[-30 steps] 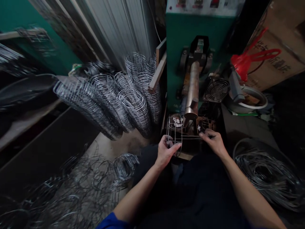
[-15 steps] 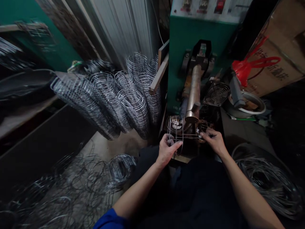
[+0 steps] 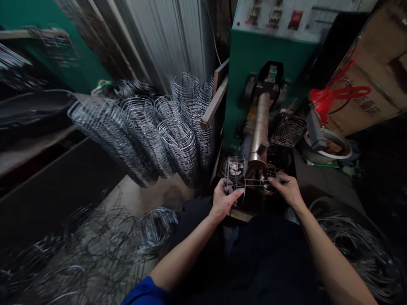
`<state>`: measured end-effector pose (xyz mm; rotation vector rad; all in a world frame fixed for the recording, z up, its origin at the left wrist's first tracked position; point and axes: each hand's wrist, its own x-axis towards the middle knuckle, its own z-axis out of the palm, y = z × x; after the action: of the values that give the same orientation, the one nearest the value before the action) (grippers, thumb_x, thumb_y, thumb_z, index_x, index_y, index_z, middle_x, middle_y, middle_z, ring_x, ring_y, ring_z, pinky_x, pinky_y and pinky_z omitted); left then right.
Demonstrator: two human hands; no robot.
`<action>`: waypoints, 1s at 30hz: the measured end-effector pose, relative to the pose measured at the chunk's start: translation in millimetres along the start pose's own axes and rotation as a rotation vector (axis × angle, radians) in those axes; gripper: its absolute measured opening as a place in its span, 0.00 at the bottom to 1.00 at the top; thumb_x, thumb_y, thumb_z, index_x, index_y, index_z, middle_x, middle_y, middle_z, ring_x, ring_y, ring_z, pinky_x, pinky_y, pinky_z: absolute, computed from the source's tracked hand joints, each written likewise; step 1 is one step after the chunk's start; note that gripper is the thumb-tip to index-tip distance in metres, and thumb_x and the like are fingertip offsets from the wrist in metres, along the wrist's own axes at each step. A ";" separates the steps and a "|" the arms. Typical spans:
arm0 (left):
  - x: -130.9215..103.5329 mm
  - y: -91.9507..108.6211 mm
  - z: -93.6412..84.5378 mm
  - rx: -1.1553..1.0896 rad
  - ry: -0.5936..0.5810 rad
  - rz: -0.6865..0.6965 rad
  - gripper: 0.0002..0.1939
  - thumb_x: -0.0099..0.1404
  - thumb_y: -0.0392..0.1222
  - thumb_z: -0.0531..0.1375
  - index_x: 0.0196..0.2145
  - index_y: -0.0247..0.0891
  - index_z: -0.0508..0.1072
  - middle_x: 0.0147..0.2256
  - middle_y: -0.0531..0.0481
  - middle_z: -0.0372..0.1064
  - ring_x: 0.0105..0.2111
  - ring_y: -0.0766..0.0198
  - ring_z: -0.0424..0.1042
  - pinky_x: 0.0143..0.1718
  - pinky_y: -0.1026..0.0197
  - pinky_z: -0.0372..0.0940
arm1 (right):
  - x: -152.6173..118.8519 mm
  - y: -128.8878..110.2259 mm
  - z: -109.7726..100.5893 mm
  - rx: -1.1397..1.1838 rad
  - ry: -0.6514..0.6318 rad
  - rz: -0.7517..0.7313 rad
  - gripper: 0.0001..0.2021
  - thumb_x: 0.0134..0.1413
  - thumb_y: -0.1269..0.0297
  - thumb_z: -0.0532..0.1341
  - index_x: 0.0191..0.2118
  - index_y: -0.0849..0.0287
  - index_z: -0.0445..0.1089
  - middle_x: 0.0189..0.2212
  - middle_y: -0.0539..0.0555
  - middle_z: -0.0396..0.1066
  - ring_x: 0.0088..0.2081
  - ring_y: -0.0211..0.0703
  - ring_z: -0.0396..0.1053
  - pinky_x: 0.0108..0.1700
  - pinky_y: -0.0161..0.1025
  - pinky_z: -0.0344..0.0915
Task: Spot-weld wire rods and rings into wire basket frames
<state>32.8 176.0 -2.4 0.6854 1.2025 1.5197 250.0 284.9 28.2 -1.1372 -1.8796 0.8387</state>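
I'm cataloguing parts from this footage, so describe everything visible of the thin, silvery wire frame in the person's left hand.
The thin, silvery wire frame looks metallic: curved hoops joined by straight cross-wires, with open gaps between. The bare left hand grips its lower part, thumb against the right-hand hoop. Straight wires extend sideways toward the bare right hand; whether its fingers hold them is unclear. In the picture, it sits below and left of the thick, dull metal cylinder.

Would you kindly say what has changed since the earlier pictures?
The view has shifted, so the green boxy machine and its cylindrical metal arm sit lower in the picture. Nothing was visibly grasped or released: the left hand still holds the silver wire frame, the right hand stays beside its protruding wires.
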 end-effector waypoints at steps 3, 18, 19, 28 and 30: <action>2.3 -1.2 1.1 -0.008 0.004 0.000 0.27 0.49 0.53 0.73 0.34 0.40 0.61 0.16 0.67 0.52 0.13 0.74 0.56 0.13 0.70 0.59 | 1.7 2.5 -1.2 -0.008 0.003 0.002 0.30 0.52 0.42 0.65 0.16 0.56 0.52 0.19 0.47 0.51 0.25 0.37 0.51 0.29 0.38 0.50; 7.8 -4.9 1.9 -0.026 0.002 -0.005 0.24 0.52 0.50 0.72 0.36 0.40 0.62 0.16 0.66 0.56 0.13 0.72 0.58 0.14 0.69 0.59 | 3.7 7.3 -1.3 -0.033 0.020 0.001 0.29 0.53 0.44 0.65 0.17 0.57 0.52 0.20 0.46 0.51 0.25 0.36 0.50 0.29 0.37 0.49; 8.2 -4.8 1.8 -0.029 0.000 -0.005 0.24 0.52 0.50 0.72 0.36 0.40 0.63 0.16 0.66 0.56 0.13 0.72 0.58 0.14 0.69 0.59 | 3.5 6.7 0.0 -0.038 0.021 -0.001 0.29 0.53 0.44 0.65 0.17 0.57 0.52 0.20 0.46 0.52 0.25 0.36 0.51 0.29 0.37 0.50; 4.5 5.3 -6.4 0.126 -0.023 0.004 0.29 0.49 0.49 0.73 0.45 0.37 0.68 0.19 0.65 0.57 0.17 0.73 0.61 0.20 0.69 0.64 | -30.7 52.6 -62.0 -0.389 0.194 0.052 0.15 0.59 0.49 0.61 0.35 0.58 0.72 0.36 0.54 0.72 0.39 0.45 0.69 0.44 0.39 0.64; 4.6 4.3 -4.9 0.152 -0.045 0.010 0.34 0.47 0.47 0.74 0.49 0.37 0.67 0.19 0.65 0.57 0.18 0.73 0.61 0.22 0.69 0.66 | -61.9 78.6 -96.0 -0.613 0.172 0.326 0.14 0.62 0.53 0.59 0.43 0.59 0.73 0.41 0.57 0.75 0.44 0.47 0.71 0.49 0.39 0.64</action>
<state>25.5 178.8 -0.7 0.8225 1.2914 1.4243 383.5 272.4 -7.2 -1.8618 -1.8820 0.3042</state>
